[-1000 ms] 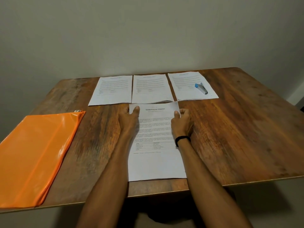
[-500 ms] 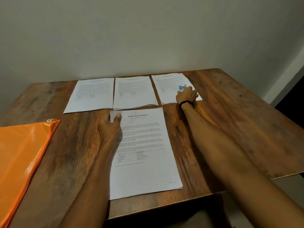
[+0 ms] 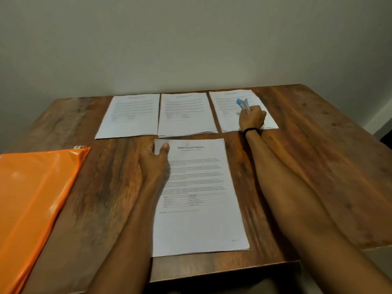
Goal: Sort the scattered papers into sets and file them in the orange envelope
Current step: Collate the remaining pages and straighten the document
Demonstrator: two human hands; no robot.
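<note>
A printed paper set [image 3: 201,219] lies in front of me on the wooden table [image 3: 318,166]. My left hand [image 3: 154,162] rests flat on its upper left corner. Three more paper sets lie in a row at the back: left set [image 3: 131,115], middle set [image 3: 186,113], right set [image 3: 229,107]. Over the right set, my right hand [image 3: 252,119] grips a blue and silver stapler [image 3: 242,103], which sticks out past my fingers. The orange envelope [image 3: 36,198] lies flat at the left edge.
A plain wall runs right behind the table's far edge. The table's front edge is close below the near paper set. Bare wood shows to the right of my right arm.
My right hand left the near paper set, reached to the back right set and closed on the stapler. My left hand stayed on the near set. The view shifted right.
</note>
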